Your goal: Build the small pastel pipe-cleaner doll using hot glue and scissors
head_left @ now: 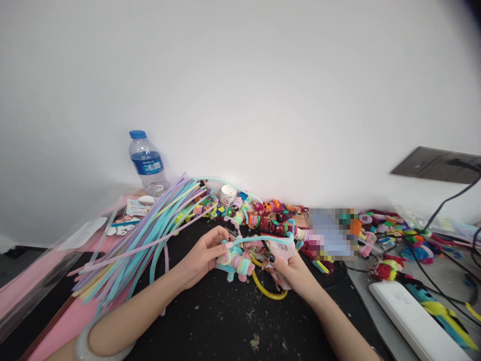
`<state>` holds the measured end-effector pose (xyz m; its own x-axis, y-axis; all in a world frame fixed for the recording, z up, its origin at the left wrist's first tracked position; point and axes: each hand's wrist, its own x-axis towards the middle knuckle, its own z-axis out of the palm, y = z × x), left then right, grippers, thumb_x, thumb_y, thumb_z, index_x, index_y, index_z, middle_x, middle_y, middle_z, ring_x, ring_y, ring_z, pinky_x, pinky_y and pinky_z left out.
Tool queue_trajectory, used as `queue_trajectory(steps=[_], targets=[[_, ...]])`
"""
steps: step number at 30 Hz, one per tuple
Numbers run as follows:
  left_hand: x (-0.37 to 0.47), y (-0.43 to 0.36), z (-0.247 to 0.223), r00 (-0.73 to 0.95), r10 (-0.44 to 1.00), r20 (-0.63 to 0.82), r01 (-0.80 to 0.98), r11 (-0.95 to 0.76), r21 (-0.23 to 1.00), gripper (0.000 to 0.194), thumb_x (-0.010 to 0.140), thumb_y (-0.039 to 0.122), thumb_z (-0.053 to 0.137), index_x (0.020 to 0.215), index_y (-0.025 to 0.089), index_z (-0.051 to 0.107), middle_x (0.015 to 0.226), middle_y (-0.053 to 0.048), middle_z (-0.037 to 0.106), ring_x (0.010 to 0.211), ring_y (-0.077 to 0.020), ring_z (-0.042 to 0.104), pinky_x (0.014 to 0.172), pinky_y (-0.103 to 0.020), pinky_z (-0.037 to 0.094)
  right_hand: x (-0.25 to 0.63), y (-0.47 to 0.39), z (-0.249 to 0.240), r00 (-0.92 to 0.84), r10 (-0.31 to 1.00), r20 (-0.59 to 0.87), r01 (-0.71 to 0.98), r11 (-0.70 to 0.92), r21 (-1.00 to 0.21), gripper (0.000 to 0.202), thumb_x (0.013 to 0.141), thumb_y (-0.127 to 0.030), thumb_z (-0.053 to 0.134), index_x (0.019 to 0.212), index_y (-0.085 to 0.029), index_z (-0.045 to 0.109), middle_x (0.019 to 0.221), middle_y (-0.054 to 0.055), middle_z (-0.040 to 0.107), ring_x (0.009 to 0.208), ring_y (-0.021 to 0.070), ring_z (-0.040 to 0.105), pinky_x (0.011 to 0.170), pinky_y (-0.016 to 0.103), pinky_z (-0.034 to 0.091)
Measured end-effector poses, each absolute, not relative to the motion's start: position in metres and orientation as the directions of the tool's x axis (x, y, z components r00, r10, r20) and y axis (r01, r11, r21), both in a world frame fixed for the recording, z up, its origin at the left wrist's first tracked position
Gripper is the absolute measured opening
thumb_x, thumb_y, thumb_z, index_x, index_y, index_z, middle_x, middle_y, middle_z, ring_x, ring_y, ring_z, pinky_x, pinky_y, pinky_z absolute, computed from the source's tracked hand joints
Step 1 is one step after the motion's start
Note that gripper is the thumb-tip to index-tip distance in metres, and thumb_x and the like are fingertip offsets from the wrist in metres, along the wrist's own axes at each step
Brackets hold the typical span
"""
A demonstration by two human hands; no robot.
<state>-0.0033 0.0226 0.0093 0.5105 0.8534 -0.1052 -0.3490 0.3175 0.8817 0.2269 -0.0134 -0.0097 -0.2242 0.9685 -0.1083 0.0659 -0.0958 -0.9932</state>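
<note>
My left hand [208, 254] pinches a pastel figure of coiled fuzzy stems [236, 263] above the black mat, near the middle of the view. From its fingers a light blue fuzzy stem [259, 240] runs to the right and bends upward at its end. My right hand [287, 271] is closed around scissors with yellow handles [265, 291]; a pale pink item [281, 249] lies beside its fingers, and what it is cannot be made out. The blades are partly hidden behind the blue stem.
A bundle of pastel fuzzy stems [150, 245] lies at the left, by a water bottle [147, 163]. Colourful fuzzy figures [268, 224] line the wall around a paper cup [227, 194]. A white power bank [409, 316] and dark cables [447, 200] are at the right.
</note>
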Motion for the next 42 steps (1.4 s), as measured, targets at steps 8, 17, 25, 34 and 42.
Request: queue_trajectory(steps=[8, 17, 25, 34, 42], targets=[[-0.003, 0.023, 0.009, 0.509, 0.855, -0.105, -0.352, 0.318, 0.88, 0.013, 0.076, 0.022, 0.064, 0.083, 0.02, 0.052, 0.085, 0.001, 0.055, 0.063, -0.0089, 0.052, 0.052, -0.019, 0.043, 0.229, -0.012, -0.013, -0.241, 0.966, -0.098, 0.058, -0.086, -0.995, 0.037, 0.077, -0.053, 0.057, 0.077, -0.017, 0.051, 0.047, -0.007, 0.045, 0.034, 0.0054, 0.037, 0.034, 0.018, 0.028], [-0.004, 0.023, 0.008, 0.508, 0.856, -0.101, -0.381, 0.329, 0.864, 0.014, 0.076, 0.024, 0.064, 0.084, 0.02, 0.054, 0.086, 0.001, 0.055, 0.063, -0.0099, 0.054, 0.052, -0.022, 0.047, 0.228, -0.013, -0.007, -0.212, 0.968, -0.138, -0.007, -0.142, -0.99, 0.042, 0.069, -0.058, 0.062, 0.073, -0.018, 0.051, 0.049, -0.006, 0.047, 0.035, 0.0055, 0.038, 0.035, 0.019, 0.03], [-0.005, 0.024, 0.007, 0.515, 0.852, -0.092, -0.413, 0.34, 0.845, 0.014, 0.075, 0.024, 0.066, 0.084, 0.02, 0.055, 0.083, 0.001, 0.055, 0.063, -0.0097, 0.053, 0.053, -0.021, 0.047, 0.226, -0.014, 0.003, -0.235, 0.957, -0.169, -0.023, -0.179, -0.983, 0.046, 0.065, -0.062, 0.062, 0.073, -0.018, 0.052, 0.049, -0.006, 0.046, 0.036, 0.0058, 0.038, 0.035, 0.019, 0.028], [-0.006, 0.025, 0.007, 0.523, 0.848, -0.09, -0.414, 0.345, 0.842, 0.014, 0.076, 0.023, 0.066, 0.084, 0.02, 0.055, 0.084, 0.0, 0.055, 0.064, -0.01, 0.054, 0.053, -0.022, 0.048, 0.228, -0.014, 0.003, -0.253, 0.953, -0.166, -0.048, -0.183, -0.982, 0.044, 0.065, -0.061, 0.063, 0.074, -0.019, 0.053, 0.052, -0.005, 0.047, 0.037, 0.0055, 0.035, 0.035, 0.019, 0.028], [-0.006, 0.025, 0.007, 0.521, 0.848, -0.094, -0.431, 0.356, 0.829, 0.015, 0.074, 0.022, 0.067, 0.084, 0.02, 0.056, 0.083, 0.001, 0.056, 0.063, -0.0098, 0.055, 0.053, -0.021, 0.048, 0.232, -0.013, -0.001, -0.265, 0.948, -0.176, -0.04, -0.193, -0.98, 0.042, 0.068, -0.059, 0.062, 0.07, -0.017, 0.057, 0.05, -0.005, 0.045, 0.036, 0.0058, 0.036, 0.036, 0.02, 0.028]])
